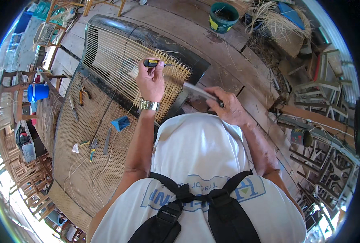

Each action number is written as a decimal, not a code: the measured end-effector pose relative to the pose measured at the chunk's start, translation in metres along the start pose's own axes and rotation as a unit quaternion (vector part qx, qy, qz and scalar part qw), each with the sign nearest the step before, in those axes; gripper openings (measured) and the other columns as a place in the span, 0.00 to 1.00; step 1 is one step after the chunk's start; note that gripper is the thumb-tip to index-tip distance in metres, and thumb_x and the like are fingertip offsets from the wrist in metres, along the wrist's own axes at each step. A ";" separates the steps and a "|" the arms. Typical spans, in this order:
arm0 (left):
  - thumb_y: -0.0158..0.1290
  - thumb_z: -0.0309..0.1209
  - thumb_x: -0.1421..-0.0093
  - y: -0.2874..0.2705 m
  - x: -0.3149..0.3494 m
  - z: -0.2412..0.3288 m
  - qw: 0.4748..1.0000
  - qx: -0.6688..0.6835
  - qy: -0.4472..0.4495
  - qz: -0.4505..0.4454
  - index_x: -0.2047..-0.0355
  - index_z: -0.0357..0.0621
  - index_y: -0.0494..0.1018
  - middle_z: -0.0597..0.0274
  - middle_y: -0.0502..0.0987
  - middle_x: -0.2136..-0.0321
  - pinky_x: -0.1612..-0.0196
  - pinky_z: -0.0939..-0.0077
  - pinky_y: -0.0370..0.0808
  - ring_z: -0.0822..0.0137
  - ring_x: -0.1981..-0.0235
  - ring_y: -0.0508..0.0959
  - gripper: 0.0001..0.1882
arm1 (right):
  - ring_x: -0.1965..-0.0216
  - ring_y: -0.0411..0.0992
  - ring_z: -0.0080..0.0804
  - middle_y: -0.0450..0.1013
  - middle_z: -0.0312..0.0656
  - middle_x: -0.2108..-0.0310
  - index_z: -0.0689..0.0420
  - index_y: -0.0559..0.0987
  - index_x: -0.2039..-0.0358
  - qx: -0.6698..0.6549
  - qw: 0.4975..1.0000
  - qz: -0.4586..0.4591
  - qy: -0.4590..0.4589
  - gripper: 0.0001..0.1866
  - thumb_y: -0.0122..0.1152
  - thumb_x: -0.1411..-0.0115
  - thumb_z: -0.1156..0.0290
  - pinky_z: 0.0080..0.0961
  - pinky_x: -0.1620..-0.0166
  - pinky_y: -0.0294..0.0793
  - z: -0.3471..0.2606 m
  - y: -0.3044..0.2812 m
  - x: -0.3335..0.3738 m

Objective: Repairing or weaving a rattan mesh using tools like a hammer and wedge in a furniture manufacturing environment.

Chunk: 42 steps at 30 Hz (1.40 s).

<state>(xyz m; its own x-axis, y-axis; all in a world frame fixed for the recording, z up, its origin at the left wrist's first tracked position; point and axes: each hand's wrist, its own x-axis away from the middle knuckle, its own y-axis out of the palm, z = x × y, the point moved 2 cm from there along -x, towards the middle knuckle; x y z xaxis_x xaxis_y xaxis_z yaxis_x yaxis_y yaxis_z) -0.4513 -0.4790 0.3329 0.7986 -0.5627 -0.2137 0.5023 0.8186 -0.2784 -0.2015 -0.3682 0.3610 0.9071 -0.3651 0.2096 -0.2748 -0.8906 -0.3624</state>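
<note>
The woven cane band (175, 77) lies at 3 o'clock from the left hand (151, 85) and 10 o'clock from the right hand (228, 106) – the left is nearer, though whether it touches the cane I cannot tell. The band's long axis runs roughly from 1 to 7 o'clock. The left grip is curled around a black-and-yellow-handled tool (150, 63), its shaft aimed at 3 o'clock. The right grip holds a long grey bar (199, 90), blurred toward its tip – pointing to 10 o'clock, at the band.
</note>
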 end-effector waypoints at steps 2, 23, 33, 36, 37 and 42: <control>0.62 0.27 0.33 -0.002 0.000 0.003 0.999 0.030 0.014 0.009 0.55 0.40 0.73 0.64 0.82 0.64 0.63 0.82 0.77 0.78 0.66 0.79 0.11 | 0.59 0.81 0.45 0.80 0.54 0.59 0.61 0.76 0.44 -0.039 0.992 0.112 0.039 0.18 0.60 0.34 0.71 0.38 0.53 0.78 0.007 0.004 0.004; 0.63 0.27 0.34 0.008 0.018 0.003 0.996 0.083 0.005 0.031 0.55 0.42 0.73 0.70 0.81 0.63 0.66 0.86 0.72 0.83 0.68 0.72 0.12 | 0.68 0.68 0.20 0.74 0.37 0.66 0.64 0.73 0.41 -0.091 0.985 0.146 0.020 0.18 0.57 0.28 0.72 0.21 0.60 0.71 0.027 -0.027 0.058; 0.64 0.26 0.35 0.010 0.015 0.009 0.997 0.064 -0.005 0.046 0.56 0.44 0.74 0.69 0.80 0.68 0.66 0.84 0.75 0.81 0.69 0.77 0.11 | 0.69 0.62 0.11 0.70 0.27 0.67 0.63 0.74 0.40 -0.191 0.944 0.268 0.038 0.19 0.59 0.28 0.71 0.11 0.67 0.61 0.031 -0.018 0.029; 0.64 0.25 0.36 0.011 0.020 0.011 0.995 0.087 -0.010 0.044 0.56 0.44 0.73 0.69 0.80 0.68 0.66 0.84 0.75 0.81 0.70 0.76 0.11 | 0.70 0.62 0.11 0.70 0.27 0.67 0.63 0.74 0.40 -0.163 0.953 0.254 0.026 0.19 0.60 0.28 0.71 0.11 0.67 0.61 0.022 -0.024 0.027; 0.63 0.24 0.36 0.014 0.022 0.009 0.997 0.074 -0.019 0.032 0.56 0.43 0.73 0.68 0.81 0.66 0.66 0.84 0.75 0.81 0.68 0.78 0.11 | 0.70 0.62 0.11 0.70 0.27 0.67 0.63 0.74 0.40 -0.160 0.954 0.251 0.026 0.19 0.60 0.28 0.71 0.11 0.67 0.61 0.022 -0.026 0.028; 0.62 0.23 0.35 0.009 0.032 0.005 0.995 0.094 -0.008 0.027 0.53 0.42 0.71 0.67 0.82 0.64 0.63 0.81 0.79 0.79 0.63 0.82 0.13 | 0.70 0.62 0.11 0.69 0.27 0.70 0.61 0.74 0.41 -0.137 0.963 0.229 0.041 0.18 0.59 0.29 0.72 0.12 0.67 0.62 0.019 -0.026 0.032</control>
<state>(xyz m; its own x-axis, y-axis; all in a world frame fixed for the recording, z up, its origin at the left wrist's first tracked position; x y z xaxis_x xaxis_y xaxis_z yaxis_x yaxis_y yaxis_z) -0.4196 -0.4897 0.3280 0.8311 -0.5159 -0.2076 0.5096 0.8560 -0.0871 -0.1596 -0.3517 0.3592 0.6455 -0.7470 0.1592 -0.7241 -0.6648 -0.1834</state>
